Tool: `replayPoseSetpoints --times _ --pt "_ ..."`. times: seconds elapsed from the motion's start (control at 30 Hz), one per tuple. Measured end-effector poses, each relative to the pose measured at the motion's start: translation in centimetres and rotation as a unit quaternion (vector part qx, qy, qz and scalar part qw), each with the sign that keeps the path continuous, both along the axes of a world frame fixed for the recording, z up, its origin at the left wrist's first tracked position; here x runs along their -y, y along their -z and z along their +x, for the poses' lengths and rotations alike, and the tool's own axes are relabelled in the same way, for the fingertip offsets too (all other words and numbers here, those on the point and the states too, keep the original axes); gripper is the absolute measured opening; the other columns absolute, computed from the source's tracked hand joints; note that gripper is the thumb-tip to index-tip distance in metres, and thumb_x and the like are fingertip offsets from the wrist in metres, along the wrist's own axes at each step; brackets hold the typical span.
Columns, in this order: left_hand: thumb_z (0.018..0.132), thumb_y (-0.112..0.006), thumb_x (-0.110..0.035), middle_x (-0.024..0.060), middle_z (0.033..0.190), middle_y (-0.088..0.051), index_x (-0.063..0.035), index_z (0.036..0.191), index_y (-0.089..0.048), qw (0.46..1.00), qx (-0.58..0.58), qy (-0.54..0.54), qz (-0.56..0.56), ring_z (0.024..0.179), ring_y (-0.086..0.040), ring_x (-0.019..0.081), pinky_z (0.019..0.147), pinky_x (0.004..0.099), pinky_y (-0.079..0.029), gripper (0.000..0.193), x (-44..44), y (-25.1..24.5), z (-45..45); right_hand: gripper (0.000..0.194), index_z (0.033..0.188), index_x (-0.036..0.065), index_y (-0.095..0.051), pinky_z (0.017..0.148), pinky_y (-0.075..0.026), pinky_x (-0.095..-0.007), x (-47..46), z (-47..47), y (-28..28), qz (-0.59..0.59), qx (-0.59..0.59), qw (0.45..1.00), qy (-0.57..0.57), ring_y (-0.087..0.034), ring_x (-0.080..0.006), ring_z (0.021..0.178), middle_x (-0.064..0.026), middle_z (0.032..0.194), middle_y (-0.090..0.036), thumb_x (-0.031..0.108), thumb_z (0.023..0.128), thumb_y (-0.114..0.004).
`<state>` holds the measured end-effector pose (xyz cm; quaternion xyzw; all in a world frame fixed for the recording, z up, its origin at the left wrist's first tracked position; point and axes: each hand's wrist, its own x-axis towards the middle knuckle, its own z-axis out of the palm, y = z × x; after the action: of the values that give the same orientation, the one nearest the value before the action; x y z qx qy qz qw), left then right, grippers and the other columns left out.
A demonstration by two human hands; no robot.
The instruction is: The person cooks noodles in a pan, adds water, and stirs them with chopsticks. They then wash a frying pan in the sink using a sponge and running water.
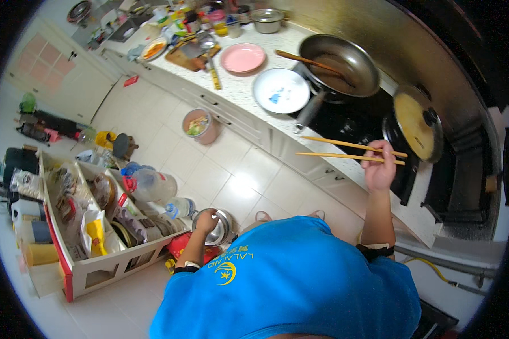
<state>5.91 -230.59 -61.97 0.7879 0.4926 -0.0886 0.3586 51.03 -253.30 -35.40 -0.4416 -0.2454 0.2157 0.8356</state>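
Observation:
My right hand [380, 169] grips a pair of long wooden chopsticks [335, 155] above the front edge of the stove, their tips apart and pointing left. At my left side, my left hand [205, 221] has its fingers curled at the rim of a round shiny metal vessel [217, 232]; its exact kind is unclear. Up on the stove, a deep metal wok [367, 63] has a wooden spatula [307, 58] resting across it. A glass lid [415, 123] with a black knob leans over the right burner. Left of the wok lies a white plate [281, 91] with a blue print.
On the white speckled counter [237, 95] are a pink plate [242, 57], a ladle [212, 63], a cutting board [182, 59] and a lidded pot [267, 21]. A waste bin [205, 131] stands on the tiled floor. A compartmented rack [110, 269] and plastic bottles [155, 185] occupy the left.

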Motion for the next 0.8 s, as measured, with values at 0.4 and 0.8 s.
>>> replayPoseSetpoints --times 0.4,0.8 --pt "0.08 -0.059 -0.019 0.0177 0.102 -0.063 -0.0011 0.11 -0.058 0.989 0.05 -0.128 -0.052 0.09 -0.063 0.0293 0.079 0.0368 -0.049 0.035 -5.0 -1.2 -6.6 0.027 0.088 0.0 -0.055 0.052 -0.05 -0.0239 -33.0 -15.3 3.5 -0.083 0.042 0.928 -0.361 -0.058 -0.0134 0.054 -0.0072 0.071 -0.055 0.023 0.094 -0.043" --pt "0.08 -0.059 -0.024 0.0168 0.098 -0.064 -0.0035 0.107 -0.06 0.972 -0.03 -0.229 -0.036 0.09 -0.062 0.0308 0.078 0.0374 -0.048 0.033 -21.4 -2.4 -9.7 0.027 0.089 0.002 -0.054 0.051 -0.048 -0.0207 -62.7 -13.9 5.2 -0.068 -0.006 0.917 -0.392 -0.058 -0.0112 0.055 -0.006 0.072 -0.055 0.025 0.095 -0.041"
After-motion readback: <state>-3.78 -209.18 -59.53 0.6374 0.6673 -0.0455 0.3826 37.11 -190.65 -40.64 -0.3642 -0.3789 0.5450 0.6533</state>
